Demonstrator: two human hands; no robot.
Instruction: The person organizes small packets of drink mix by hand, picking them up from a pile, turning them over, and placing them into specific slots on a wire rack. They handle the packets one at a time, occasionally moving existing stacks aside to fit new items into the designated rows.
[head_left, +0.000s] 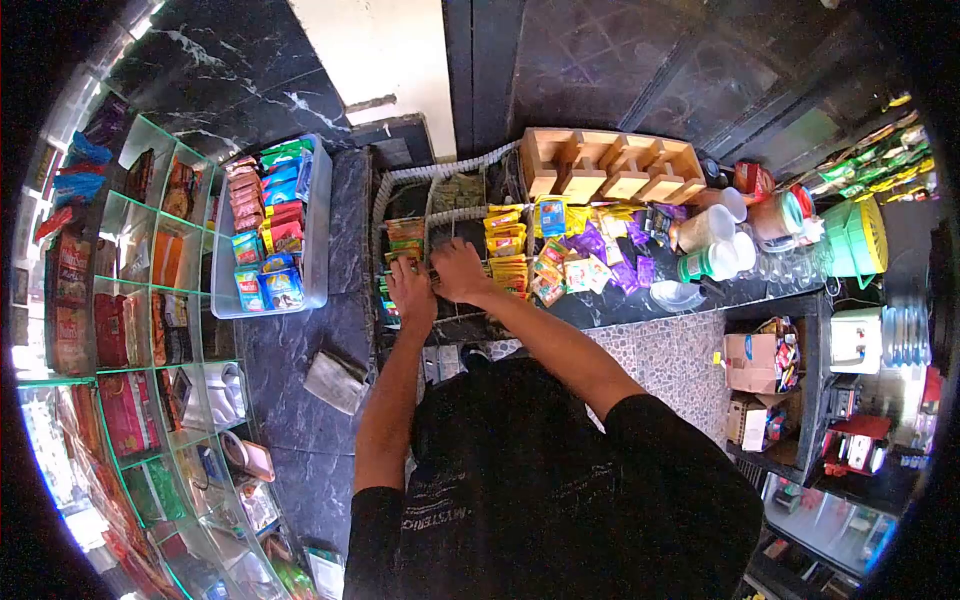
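Note:
Both of my hands are over a rope-edged divided tray (pixel 445 168) on the dark marble counter. My left hand (pixel 410 290) touches small green and orange packets (pixel 405 235) in the tray's left column; its fingers are bent, and what they hold is too small to make out. Close beside it on the right, my right hand (pixel 460 268) reaches over the middle column with its fingers curled down and their tips partly hidden. Yellow packets (pixel 506 240) stand in rows just right of my right hand.
A clear plastic bin (pixel 318 240) of sachets stands at the left, beside glass shelves (pixel 140 285). Right of the tray lie loose purple and yellow packets (pixel 590 240), below a wooden divided box (pixel 540 165). Jars (pixel 705 228) and a green bucket (pixel 850 240) stand farther right. A folded cloth (pixel 336 382) lies lower left.

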